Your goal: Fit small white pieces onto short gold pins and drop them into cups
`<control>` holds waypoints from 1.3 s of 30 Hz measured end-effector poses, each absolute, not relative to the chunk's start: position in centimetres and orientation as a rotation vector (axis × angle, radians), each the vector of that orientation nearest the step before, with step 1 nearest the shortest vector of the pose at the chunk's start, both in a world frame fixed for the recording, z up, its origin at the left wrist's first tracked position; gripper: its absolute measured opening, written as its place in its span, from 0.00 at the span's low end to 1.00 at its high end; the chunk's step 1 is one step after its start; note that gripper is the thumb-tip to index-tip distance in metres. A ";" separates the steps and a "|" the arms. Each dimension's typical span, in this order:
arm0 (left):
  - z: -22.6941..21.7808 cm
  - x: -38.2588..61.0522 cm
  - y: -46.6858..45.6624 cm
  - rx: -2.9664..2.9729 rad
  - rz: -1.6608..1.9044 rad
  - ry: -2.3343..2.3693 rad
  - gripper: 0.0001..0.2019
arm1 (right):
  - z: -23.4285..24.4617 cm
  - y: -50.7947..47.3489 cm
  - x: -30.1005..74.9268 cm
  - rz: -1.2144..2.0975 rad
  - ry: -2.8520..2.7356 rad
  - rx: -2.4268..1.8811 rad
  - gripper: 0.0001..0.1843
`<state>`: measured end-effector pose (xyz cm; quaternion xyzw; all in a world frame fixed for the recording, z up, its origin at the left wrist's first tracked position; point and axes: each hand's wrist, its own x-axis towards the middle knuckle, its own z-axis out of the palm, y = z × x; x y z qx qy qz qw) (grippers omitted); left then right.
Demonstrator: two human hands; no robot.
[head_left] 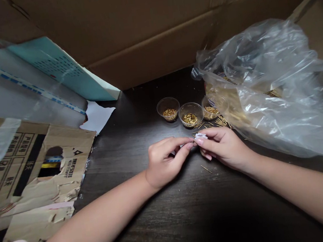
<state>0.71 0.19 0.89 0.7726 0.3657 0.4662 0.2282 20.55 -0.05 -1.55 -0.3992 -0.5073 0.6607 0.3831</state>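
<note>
Both hands meet over a dark wooden table [165, 209]. My right hand [224, 147] is closed in a pinch on a small white part [200, 136]. My left hand [165, 161] is closed too, thumb and forefinger pressed together right against that part; what it pinches is too small to name. Just beyond the fingers stand three small clear cups [190, 114] holding thin gold pins. Loose gold pins [221, 122] lie scattered beside the cups, and one pin [206, 169] lies on the table under my right hand.
A large crumpled clear plastic bag [273, 86] fills the right side, partly over the rightmost cup. Brown cardboard walls [146, 34] close off the back. Torn cardboard with tape [30, 165] and a teal sheet [58, 70] lie at the left.
</note>
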 end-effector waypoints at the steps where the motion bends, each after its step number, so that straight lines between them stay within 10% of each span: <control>1: 0.8 0.7 0.2 2.147 1.270 1.005 0.05 | -1.6 0.0 20.5 1.668 -1.288 -1.022 0.16; 39: -0.1 0.5 -0.1 1.955 1.084 0.985 0.11 | -0.6 -0.6 20.2 0.919 -1.636 -1.192 0.11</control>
